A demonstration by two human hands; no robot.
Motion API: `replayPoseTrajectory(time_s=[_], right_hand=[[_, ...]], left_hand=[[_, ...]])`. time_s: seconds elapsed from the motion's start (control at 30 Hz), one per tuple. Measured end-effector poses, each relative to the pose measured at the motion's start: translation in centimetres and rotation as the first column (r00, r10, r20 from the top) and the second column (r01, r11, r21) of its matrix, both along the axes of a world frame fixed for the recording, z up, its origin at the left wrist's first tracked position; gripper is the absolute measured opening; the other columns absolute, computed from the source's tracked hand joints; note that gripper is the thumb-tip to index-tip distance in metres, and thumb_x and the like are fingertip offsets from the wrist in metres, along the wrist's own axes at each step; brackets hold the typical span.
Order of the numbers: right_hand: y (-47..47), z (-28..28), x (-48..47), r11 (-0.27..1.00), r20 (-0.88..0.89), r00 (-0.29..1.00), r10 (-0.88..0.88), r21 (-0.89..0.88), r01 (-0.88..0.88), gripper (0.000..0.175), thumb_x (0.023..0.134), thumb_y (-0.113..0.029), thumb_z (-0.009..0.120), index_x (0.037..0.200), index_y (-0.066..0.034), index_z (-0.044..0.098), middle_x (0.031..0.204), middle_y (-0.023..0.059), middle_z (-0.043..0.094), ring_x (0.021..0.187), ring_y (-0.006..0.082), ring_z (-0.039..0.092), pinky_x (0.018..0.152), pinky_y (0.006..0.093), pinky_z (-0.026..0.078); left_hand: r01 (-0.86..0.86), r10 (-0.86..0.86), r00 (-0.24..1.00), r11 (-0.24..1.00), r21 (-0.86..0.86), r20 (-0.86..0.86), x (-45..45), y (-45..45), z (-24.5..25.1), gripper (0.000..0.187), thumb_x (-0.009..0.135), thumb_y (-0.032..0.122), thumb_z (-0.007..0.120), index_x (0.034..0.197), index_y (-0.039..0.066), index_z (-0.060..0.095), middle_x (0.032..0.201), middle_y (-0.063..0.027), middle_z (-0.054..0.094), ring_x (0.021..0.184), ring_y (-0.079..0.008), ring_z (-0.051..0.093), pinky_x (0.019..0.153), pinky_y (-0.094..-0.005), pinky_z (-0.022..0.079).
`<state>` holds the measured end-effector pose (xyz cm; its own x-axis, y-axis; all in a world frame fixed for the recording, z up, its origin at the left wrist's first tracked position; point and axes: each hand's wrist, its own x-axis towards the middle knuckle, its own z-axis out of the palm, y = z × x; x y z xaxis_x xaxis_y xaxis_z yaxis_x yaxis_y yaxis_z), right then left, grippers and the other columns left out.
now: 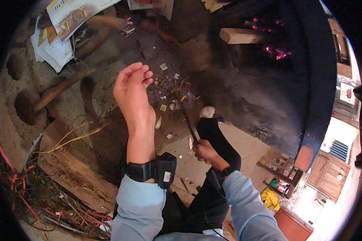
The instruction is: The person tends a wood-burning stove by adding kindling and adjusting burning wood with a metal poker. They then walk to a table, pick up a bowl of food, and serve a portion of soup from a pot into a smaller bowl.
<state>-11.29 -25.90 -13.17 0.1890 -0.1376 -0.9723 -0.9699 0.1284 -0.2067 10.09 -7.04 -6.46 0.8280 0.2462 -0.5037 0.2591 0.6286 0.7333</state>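
My right hand (207, 153) grips a thin, dark stick-like rod (187, 120), possibly a metal poker. Its far end reaches down to a scatter of litter (173, 95) on the dirty floor, made up of small scraps, shells and paper bits. My left hand (134, 86) is raised over the floor to the left of that litter. Its fingers are loosely curled and no object shows in it. Around the left wrist is a black strap with a box-like device (166, 171). One of my shoes (208, 112) stands just right of the rod.
Glowing embers (277, 53) and a squared wood piece (239, 36) lie at the upper right, beside a soot-black edge (315, 75). Papers (55, 52), a split log (75, 165) and brushwood with red twine (27, 183) occupy the left. A small wooden rack (279, 174) stands lower right.
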Motion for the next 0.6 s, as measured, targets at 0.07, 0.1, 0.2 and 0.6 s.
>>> replayPoseTrajectory(time_s=[0.07,0.1,0.2,0.6], right_hand=[[-0.5,3.3,-0.9,0.983,0.075,0.986,-0.147,0.121,0.137,0.016,0.080,-0.005,0.052,0.096,-0.0049,0.047,0.061,-0.0002,0.040,0.040,0.0095,0.034,0.034,0.0244,0.025],[-0.7,5.5,-1.4,0.963,0.092,0.970,-0.224,0.171,0.206,0.019,0.080,-0.002,0.050,0.098,-0.0054,0.047,0.062,-0.0010,0.038,0.040,0.0082,0.032,0.034,0.0229,0.024],[-1.0,13.0,-2.2,0.938,0.099,0.951,-0.294,0.222,0.267,0.022,0.080,-0.001,0.051,0.101,-0.0068,0.046,0.068,-0.0002,0.040,0.044,0.0067,0.033,0.035,0.0221,0.023],[1.7,27.7,3.5,0.751,0.516,0.545,-0.661,0.443,0.490,0.025,0.084,-0.009,0.054,0.108,-0.0089,0.047,0.072,-0.0031,0.039,0.047,0.0038,0.027,0.039,0.0194,0.021]], left_hand=[[-0.030,0.030,0.999,0.999,-0.010,0.013,0.0,-0.1,-0.3,0.010,0.082,-0.001,0.058,0.092,0.000,0.061,0.085,-0.0070,0.063,0.072,-0.0124,0.059,0.065,-0.0235,0.047],[-0.033,0.033,0.999,0.999,-0.013,-0.015,0.1,-0.1,-0.5,0.010,0.082,-0.001,0.058,0.091,0.000,0.061,0.085,-0.0067,0.063,0.072,-0.0124,0.059,0.065,-0.0236,0.047],[-0.034,0.033,0.999,0.998,-0.048,-0.013,-0.2,-0.3,-0.7,0.009,0.082,0.000,0.060,0.091,0.001,0.061,0.084,-0.0051,0.063,0.072,-0.0120,0.059,0.065,-0.0238,0.047],[0.008,-0.019,0.997,0.989,-0.147,-0.077,-0.9,-1.1,-1.3,0.008,0.083,0.001,0.058,0.092,0.002,0.059,0.083,-0.0040,0.062,0.071,-0.0111,0.058,0.065,-0.0228,0.045]])
